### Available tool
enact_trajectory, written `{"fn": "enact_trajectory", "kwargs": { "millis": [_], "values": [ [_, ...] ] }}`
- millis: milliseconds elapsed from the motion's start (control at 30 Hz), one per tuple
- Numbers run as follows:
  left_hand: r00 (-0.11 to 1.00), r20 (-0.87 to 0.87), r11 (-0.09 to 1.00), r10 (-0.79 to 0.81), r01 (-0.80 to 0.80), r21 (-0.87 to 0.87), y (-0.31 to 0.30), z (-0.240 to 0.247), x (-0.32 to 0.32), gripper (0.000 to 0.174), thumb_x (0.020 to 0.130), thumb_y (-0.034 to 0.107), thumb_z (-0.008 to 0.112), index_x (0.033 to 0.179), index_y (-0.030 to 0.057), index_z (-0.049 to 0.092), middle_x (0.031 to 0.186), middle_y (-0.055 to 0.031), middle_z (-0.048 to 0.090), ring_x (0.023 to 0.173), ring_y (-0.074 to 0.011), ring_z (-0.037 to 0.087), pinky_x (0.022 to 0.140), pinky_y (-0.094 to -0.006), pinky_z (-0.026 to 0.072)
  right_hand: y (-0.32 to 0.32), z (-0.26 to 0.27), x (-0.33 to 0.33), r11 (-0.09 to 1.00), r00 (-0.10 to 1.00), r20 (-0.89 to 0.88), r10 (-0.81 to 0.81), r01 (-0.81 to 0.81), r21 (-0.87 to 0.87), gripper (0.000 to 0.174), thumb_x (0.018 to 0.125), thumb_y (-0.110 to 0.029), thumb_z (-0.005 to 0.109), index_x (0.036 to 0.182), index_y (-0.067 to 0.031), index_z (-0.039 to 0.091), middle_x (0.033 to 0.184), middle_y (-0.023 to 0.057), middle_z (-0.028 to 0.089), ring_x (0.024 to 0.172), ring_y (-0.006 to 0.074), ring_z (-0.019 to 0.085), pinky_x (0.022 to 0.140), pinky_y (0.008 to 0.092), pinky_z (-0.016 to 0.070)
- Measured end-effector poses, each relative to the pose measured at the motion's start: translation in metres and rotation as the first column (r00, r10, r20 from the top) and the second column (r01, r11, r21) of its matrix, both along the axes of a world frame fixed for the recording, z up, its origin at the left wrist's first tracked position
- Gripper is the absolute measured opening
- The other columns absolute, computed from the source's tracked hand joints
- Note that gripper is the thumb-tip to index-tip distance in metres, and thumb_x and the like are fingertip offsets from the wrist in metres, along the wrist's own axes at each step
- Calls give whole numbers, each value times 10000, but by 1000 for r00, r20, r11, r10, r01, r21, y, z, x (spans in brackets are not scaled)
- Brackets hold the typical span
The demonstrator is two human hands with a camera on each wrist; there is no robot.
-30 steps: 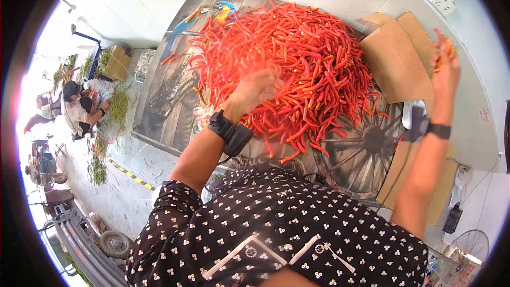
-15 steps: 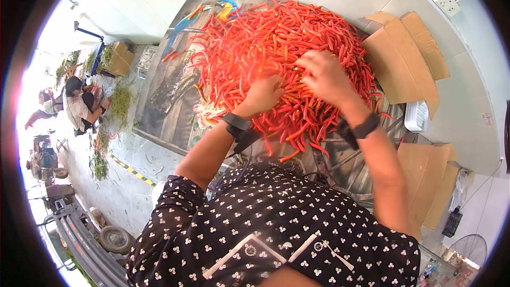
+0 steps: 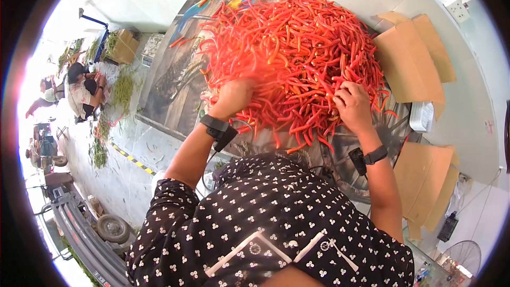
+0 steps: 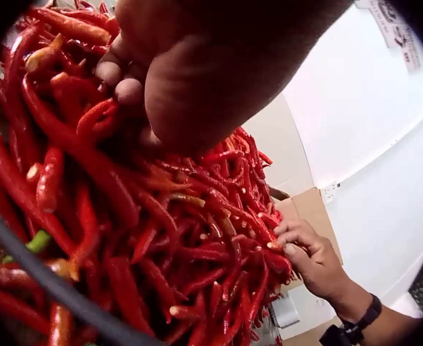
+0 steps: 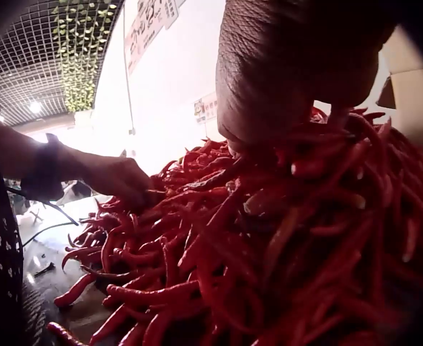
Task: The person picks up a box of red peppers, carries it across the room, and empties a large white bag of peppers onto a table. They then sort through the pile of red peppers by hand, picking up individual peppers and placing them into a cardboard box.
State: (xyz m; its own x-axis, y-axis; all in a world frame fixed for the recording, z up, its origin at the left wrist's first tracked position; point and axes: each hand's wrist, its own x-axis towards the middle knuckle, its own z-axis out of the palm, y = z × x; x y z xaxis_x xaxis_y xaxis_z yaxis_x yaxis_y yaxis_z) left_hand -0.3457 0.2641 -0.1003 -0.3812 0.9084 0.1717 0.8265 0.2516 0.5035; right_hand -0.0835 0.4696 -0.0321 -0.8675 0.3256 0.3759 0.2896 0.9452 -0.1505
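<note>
A big heap of red chili peppers (image 3: pixel 313 37) covers much of a wood-print table (image 3: pixel 164 95). At the heap's near left side is my left hand (image 3: pixel 234 98), with blurred peppers just beyond it. In the left wrist view its fingertips (image 4: pixel 128 91) are bent down among the peppers; whether they hold one I cannot tell. My right hand (image 3: pixel 353 107) lies at the heap's right part, fingers curled over the peppers. The left wrist view shows that right hand (image 4: pixel 314 259) pinching a chili pepper (image 4: pixel 274 245) between thumb and fingers.
An opened cardboard box (image 3: pixel 409 64) stands against the wall right of the heap, with a white plastic tray (image 3: pixel 421 117) below it. More cardboard (image 3: pixel 425 180) sits nearer. On the floor at left, another person (image 3: pixel 85 93) sits beside green stems (image 3: pixel 124 89).
My right hand came in from beside the cardboard box, reached the heap's middle, then shifted right and nearer. My left hand moved left and nearer from the heap's middle.
</note>
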Motion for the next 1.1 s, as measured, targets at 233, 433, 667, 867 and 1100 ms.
{"fn": "enact_trajectory", "kwargs": {
  "millis": [233,433,667,867,1100],
  "values": [
    [991,114,997,65,-62,-34,-27,13,-9,171,790,140,572,935,75,637,861,-144,625,778,-332,610,661,-400,482,9,-8,54,980,985,11,-170,170,-105,198,690,-102,687,881,-75,638,1033,61,560,985,281,512,849,405,417],
    [975,-75,974,-210,215,75,16,28,19,248,792,136,520,1012,151,635,918,-94,615,783,-291,617,644,-393,498,-28,1,0,999,996,-75,-45,44,-10,299,658,-141,702,945,-100,627,1119,69,539,1099,293,464,918,426,371],
    [921,-200,942,-335,324,-88,62,2,65,266,791,121,507,1054,149,541,895,-112,589,745,-298,617,586,-419,494,-45,-35,-9,995,989,147,11,4,-99,427,680,-196,681,1089,-151,566,1209,95,456,1167,300,394,927,537,312],
    [910,-187,908,-371,313,-281,19,0,51,358,794,101,502,1141,167,445,883,-161,602,733,-337,622,581,-443,490,-51,-48,52,999,966,258,12,-1,-43,280,672,-144,638,951,-147,620,1161,67,494,1145,257,416,937,508,304],
    [985,4,965,-174,171,-197,-10,10,28,199,849,166,503,1019,66,474,746,-200,587,718,-388,586,581,-486,438,-49,-28,77,999,979,205,-11,21,-47,193,656,-122,671,842,-102,625,1059,60,548,1087,244,468,933,445,305]
  ]
}}
